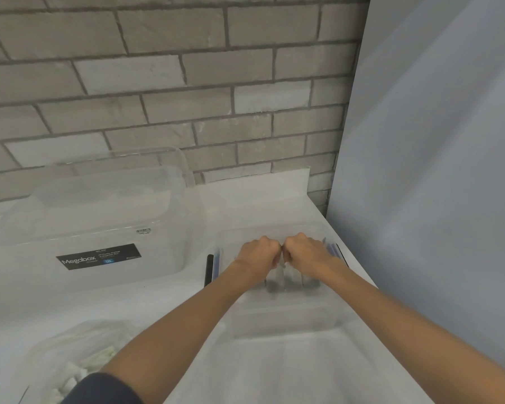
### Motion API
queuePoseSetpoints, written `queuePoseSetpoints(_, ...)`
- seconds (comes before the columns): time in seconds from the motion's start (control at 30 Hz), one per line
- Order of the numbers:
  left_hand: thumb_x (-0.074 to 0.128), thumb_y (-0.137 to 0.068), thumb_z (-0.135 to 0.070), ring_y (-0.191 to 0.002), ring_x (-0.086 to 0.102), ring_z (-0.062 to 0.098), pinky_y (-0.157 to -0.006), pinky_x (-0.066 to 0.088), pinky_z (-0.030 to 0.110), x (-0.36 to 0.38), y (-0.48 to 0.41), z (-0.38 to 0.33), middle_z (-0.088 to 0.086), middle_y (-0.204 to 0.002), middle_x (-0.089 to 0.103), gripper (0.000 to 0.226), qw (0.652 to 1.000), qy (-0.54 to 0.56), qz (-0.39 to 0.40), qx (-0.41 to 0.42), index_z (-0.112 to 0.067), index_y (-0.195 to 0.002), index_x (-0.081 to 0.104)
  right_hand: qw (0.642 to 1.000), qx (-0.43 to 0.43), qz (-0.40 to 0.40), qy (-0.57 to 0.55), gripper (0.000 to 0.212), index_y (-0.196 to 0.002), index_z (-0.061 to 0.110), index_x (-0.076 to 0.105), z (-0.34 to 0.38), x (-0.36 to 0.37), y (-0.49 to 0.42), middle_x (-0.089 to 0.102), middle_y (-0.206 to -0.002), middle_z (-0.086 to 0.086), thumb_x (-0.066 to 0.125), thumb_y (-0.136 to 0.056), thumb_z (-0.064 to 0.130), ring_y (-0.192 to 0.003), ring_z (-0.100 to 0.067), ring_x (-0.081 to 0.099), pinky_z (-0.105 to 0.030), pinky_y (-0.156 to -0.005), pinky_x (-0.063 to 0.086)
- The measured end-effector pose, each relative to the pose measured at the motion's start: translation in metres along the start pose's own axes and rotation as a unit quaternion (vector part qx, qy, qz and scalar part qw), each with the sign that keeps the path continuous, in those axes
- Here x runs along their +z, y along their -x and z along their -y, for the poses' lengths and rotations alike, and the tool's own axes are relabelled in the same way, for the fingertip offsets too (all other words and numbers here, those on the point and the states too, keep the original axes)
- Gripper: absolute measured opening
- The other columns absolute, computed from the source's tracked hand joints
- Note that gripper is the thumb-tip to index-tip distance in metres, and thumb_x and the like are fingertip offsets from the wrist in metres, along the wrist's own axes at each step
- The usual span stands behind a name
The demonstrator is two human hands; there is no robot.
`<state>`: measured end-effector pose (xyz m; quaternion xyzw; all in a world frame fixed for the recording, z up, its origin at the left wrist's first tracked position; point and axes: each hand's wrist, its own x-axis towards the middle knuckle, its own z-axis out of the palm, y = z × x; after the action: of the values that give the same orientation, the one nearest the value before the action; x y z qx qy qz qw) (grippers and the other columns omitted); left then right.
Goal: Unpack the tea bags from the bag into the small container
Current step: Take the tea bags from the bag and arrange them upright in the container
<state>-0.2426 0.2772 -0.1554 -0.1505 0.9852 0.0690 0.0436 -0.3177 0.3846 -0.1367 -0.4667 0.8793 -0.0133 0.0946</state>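
Tea bags (277,282) seemingly upright in container (289,325).

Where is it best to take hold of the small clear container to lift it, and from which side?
Take the small container by its left and right rims, one hand coming from each outer side, near the dark strips. It is open on top, its clear walls look smooth, and tea bags stand inside, so a level two-sided hold seems safest.

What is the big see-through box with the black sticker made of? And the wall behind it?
The big box looks like clear, glossy plastic: bricks show through it. The wall seems matte grey brick or brick-look tile, with darker grout lines.
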Motion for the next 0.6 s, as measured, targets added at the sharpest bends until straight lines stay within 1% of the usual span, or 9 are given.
queuePoseSetpoints(0.17, 0.058, -0.091, -0.010, -0.103, 0.062, 0.030, -0.084, 0.049, 0.037, -0.004, 0.003, 0.003, 0.011, -0.116, 0.061, 0.020, 1.000, 0.019, 0.000, 0.005, -0.011, -0.110, 0.064, 1.000, 0.009, -0.005, 0.002, 0.022, -0.105, 0.012, 0.064, -0.001, -0.001, -0.001, 0.055, -0.116, -0.012, 0.048, -0.092, 0.004, -0.098, -0.034, 0.061, -0.032, -0.072, 0.041)
queuePoseSetpoints(0.3, 0.061, -0.090, -0.015, -0.102, 0.061, 0.026, -0.082, 0.049, 0.035, -0.019, 0.015, 0.005, 0.006, -0.114, 0.064, 0.019, 0.998, 0.052, -0.031, 0.019, -0.015, -0.108, 0.065, 1.000, 0.022, -0.019, -0.006, 0.027, -0.110, 0.015, 0.062, -0.001, -0.013, 0.004, 0.051, -0.118, -0.010, 0.046, -0.091, 0.003, -0.105, -0.034, 0.058, -0.033, -0.078, 0.042)
queuePoseSetpoints(0.37, 0.061, -0.090, -0.017, -0.102, 0.060, 0.022, -0.078, 0.047, 0.032, -0.033, 0.026, 0.007, 0.001, -0.111, 0.067, 0.020, 0.995, 0.077, -0.061, 0.028, -0.018, -0.109, 0.066, 0.999, 0.015, -0.046, -0.021, 0.028, -0.108, 0.017, 0.063, 0.001, -0.025, 0.008, 0.055, -0.117, -0.010, 0.046, -0.090, 0.003, -0.104, -0.033, 0.058, -0.033, -0.079, 0.045)
queuePoseSetpoints(0.43, 0.061, -0.090, -0.018, -0.100, 0.060, 0.018, -0.077, 0.047, 0.031, -0.050, 0.040, 0.010, -0.002, -0.109, 0.069, 0.020, 0.990, 0.104, -0.089, 0.038, -0.020, -0.110, 0.067, 0.996, 0.007, -0.080, -0.032, 0.024, -0.104, 0.020, 0.065, 0.005, -0.039, 0.014, 0.059, -0.112, -0.010, 0.048, -0.091, 0.008, -0.099, -0.032, 0.060, -0.034, -0.076, 0.047)
queuePoseSetpoints(0.53, 0.061, -0.091, -0.022, -0.094, 0.064, 0.013, -0.081, 0.052, 0.034, -0.073, 0.066, 0.022, -0.007, -0.104, 0.070, 0.017, 0.981, 0.152, -0.116, 0.044, -0.024, -0.107, 0.068, 0.990, 0.000, -0.124, -0.067, 0.018, -0.097, 0.023, 0.068, 0.017, -0.064, 0.028, 0.064, -0.102, -0.008, 0.052, -0.092, 0.016, -0.090, -0.028, 0.062, -0.038, -0.076, 0.053)
queuePoseSetpoints(0.6, 0.063, -0.090, -0.025, -0.091, 0.066, 0.010, -0.084, 0.054, 0.036, -0.084, 0.083, 0.035, -0.010, -0.099, 0.071, 0.014, 0.974, 0.183, -0.126, 0.045, -0.027, -0.102, 0.069, 0.985, -0.013, -0.149, -0.085, 0.018, -0.095, 0.023, 0.070, 0.030, -0.079, 0.037, 0.066, -0.099, -0.006, 0.053, -0.093, 0.020, -0.089, -0.026, 0.061, -0.041, -0.078, 0.054)
